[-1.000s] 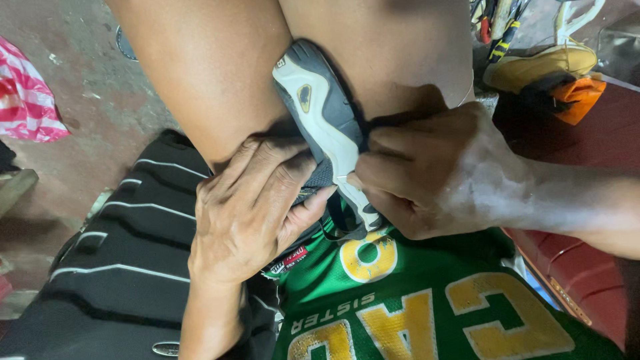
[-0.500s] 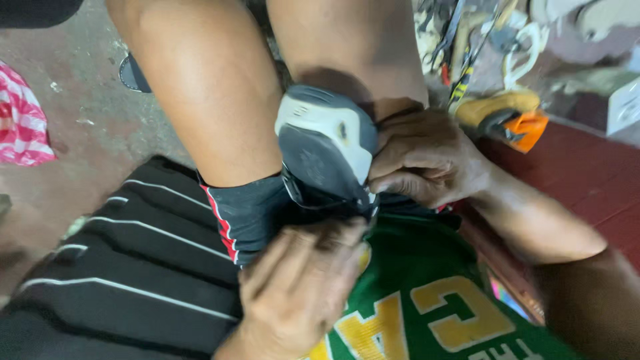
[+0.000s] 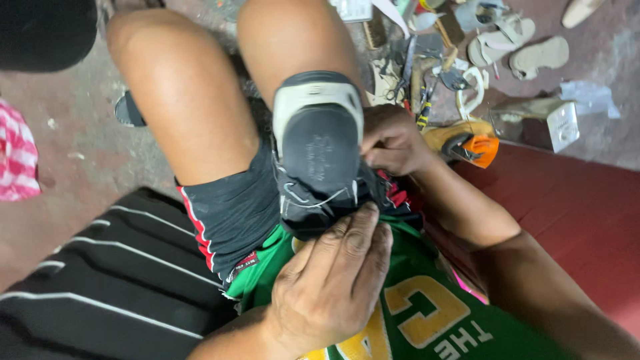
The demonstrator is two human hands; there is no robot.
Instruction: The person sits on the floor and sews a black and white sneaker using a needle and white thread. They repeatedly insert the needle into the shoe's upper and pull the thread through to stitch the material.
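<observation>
Both our hands are closed on the shoe [image 3: 319,160], which sits between our thighs, pressed against the lap with its sole turned up toward us. Our left hand [image 3: 330,287] pinches the near end of the shoe, the fingers [image 3: 357,230] bent over the dark upper just below the white stitches. Our right hand [image 3: 393,140] holds the right side of the shoe, its fingertips tucked in at the edge where the sole meets the upper; what they hold exactly there we cannot tell.

We judge the shoe to be light, with a sole that is rather stiff and a little grippy, while the dark upper is soft and folds easily under the fingers. The good places to take hold are the firm sides of the sole and the grey rubber rim at the far end; the soft upper gives way when it is squeezed. The long axis of the shoe runs from our belly away toward the knees, and the rounded grey end points away from us.

To the right, on the floor, lie tools [image 3: 420,80], an orange and yellow object [image 3: 470,143], a small box [image 3: 543,123] and a pair of pale sandals [image 3: 520,50]. A pink striped cloth [image 3: 17,160] lies at the left edge of the floor.
</observation>
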